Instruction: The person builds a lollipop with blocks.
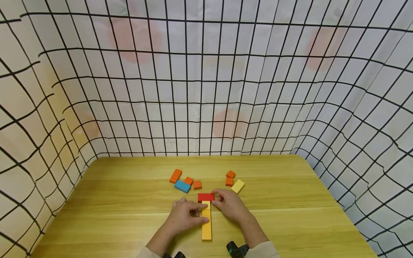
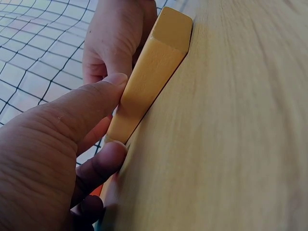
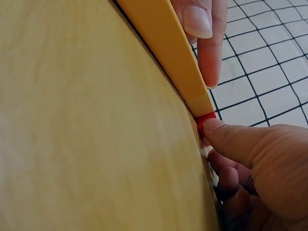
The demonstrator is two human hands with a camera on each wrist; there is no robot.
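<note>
The right hand (image 1: pixel 228 206) pinches a red block (image 1: pixel 204 197); the left hand (image 1: pixel 185 215), spread apart, touches a yellow block (image 1: pixel 207 232). Orange blocks (image 1: pixel 175 176) lie beyond

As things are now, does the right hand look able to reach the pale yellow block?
Probably yes: the pale yellow block lies just beyond the right hand with nothing visible between, though its fingers now hold the red block.

free — tabletop (image 1: pixel 306 208) right of right hand (image 1: pixel 229 204) | blocked — blue block (image 1: pixel 182 186) beyond left hand (image 1: pixel 184 216); netting (image 1: pixel 202 81) past far edge
</note>
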